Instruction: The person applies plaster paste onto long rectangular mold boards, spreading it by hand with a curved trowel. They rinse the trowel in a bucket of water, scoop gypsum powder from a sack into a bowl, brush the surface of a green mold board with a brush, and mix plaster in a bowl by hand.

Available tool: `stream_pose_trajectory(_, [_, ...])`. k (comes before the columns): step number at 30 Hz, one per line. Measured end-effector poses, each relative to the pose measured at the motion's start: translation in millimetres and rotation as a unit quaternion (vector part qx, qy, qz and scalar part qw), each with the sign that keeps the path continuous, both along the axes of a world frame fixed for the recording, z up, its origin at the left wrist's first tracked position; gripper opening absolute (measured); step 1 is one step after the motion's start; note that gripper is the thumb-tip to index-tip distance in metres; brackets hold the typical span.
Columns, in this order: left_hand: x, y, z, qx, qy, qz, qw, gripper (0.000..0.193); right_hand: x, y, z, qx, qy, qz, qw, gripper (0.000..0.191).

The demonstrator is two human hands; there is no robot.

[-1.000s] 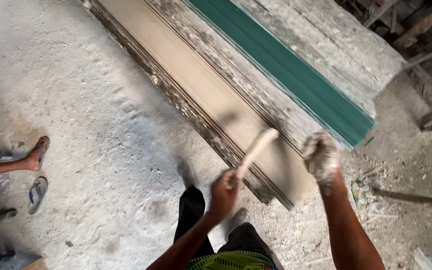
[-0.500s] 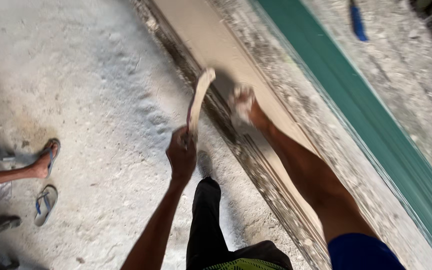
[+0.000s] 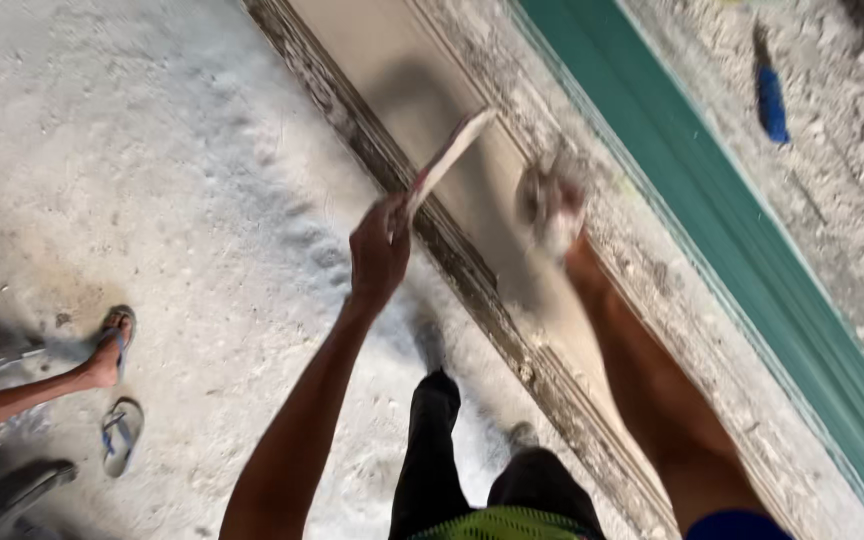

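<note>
Two bare hands are seen above a long pale board [image 3: 382, 60] laid on a dusty concrete floor [image 3: 132, 150]: the left hand [image 3: 379, 250] is clamped around the handle of a flat pale scraper [image 3: 452, 152], whose blade is angled up over the board's dark edge. The right hand [image 3: 550, 205], blurred and coated in white dust, is pressed on the board just beside the blade; whether its fingers are spread or closed cannot be told. Another person's foot [image 3: 109, 352] in a sandal is seen well apart at the left, and a green panel [image 3: 712, 220] runs alongside the board.

Teal strip [image 3: 712, 250], beige board [image 3: 392, 80], blue tool [image 3: 772, 100], pale grey dusty floor [image 3: 152, 180].
</note>
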State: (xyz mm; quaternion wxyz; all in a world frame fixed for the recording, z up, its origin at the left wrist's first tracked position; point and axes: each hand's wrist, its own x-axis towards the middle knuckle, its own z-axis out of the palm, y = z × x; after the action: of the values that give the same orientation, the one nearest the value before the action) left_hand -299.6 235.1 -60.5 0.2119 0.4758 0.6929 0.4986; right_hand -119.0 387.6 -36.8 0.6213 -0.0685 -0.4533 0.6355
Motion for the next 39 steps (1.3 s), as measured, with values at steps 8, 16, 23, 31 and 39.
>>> stream_pose_trajectory(8, [-29,69,8,0.018,0.068,-0.073,0.995,0.019,-7,94,37,0.007,-0.634,0.094,0.768,0.056])
stream_pose_trajectory(16, [-54,101,4,-0.005,0.139,-0.030,0.990,0.016,-67,126,16,-0.143,-0.571,0.150,0.795,0.023])
stream_pose_trajectory(23, [-65,114,-10,-0.014,0.155,0.011,0.988,0.017,-88,149,1,0.072,-0.837,0.166,0.517,0.058])
stream_pose_trajectory(31, [-12,78,-29,-0.061,0.133,-0.020,0.989,0.016,-46,131,13,0.002,-0.778,0.235,0.582,0.023])
stream_pose_trajectory(39, [110,-3,-31,-0.068,0.103,-0.022,0.992,0.015,73,59,21,-0.067,-0.784,0.231,0.573,0.037])
